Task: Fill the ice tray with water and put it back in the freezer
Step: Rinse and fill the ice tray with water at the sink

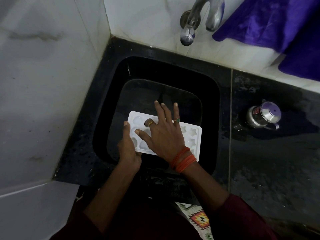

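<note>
Ice tray (193, 135), white plastic with heart- and star-shaped cells, is held low inside a black sink (211, 104) set into a dark stone tabletop (268, 161), as a person prepares to fill it. Its long axis runs roughly left to right across the basin, the right end angled slightly toward the person. The left hand (128, 149) grips the tray's left short end, thumb on the rim and fingers curled out of sight beneath, while the right hand (164, 135) lies flat and open on top, fingers straight and spread, their tips reaching past the far long edge. Both hands touch the tray, the left carrying it and the right resting on it. The tap (213, 14) stands on the tiled wall well beyond the tray and a little to the right, with no stream visible from it; the tray would likely have to travel away from the body and rightward to sit under the spout. Whether any cell already holds water cannot be told. A steel pot (263, 115) sits on the tabletop to the right, and a purple cloth (277, 23) hangs beside the tap
</note>
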The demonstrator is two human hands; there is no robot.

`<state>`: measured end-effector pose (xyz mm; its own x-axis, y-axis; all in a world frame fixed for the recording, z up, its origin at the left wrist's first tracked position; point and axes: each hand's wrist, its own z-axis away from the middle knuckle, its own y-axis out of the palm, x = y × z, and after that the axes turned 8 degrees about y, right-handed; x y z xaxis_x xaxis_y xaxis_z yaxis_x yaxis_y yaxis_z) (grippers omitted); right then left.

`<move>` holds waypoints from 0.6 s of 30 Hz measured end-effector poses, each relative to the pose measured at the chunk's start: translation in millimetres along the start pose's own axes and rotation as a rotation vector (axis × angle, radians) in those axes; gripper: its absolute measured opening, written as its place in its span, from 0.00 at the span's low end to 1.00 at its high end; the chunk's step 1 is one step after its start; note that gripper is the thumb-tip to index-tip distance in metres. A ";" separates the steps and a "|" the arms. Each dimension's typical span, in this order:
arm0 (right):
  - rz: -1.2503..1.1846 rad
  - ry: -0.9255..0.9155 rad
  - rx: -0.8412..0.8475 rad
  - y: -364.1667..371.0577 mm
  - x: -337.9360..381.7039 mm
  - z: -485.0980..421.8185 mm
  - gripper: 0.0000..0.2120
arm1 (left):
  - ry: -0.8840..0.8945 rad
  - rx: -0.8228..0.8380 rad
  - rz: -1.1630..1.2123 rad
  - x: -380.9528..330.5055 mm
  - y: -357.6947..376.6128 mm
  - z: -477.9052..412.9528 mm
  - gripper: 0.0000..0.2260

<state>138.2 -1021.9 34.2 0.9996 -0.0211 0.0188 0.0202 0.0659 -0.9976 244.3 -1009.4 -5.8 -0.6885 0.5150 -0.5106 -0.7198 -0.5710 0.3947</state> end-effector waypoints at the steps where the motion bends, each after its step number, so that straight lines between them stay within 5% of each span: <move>1: 0.006 -0.006 0.002 -0.1 0.5 1.2 0.35 | 0.000 0.006 -0.019 -1.2 -0.2 -0.8 0.29; 18: 0.033 -0.004 -0.069 -5.9 -1.2 -1.3 0.33 | -0.045 0.057 0.023 -1.4 -1.6 3.4 0.33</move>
<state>136.9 -1023.6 40.0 0.9998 -0.0161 -0.0144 -0.0144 -0.0026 -0.9999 246.1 -1007.0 -3.1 -0.7075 0.5312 -0.4662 -0.7066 -0.5467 0.4493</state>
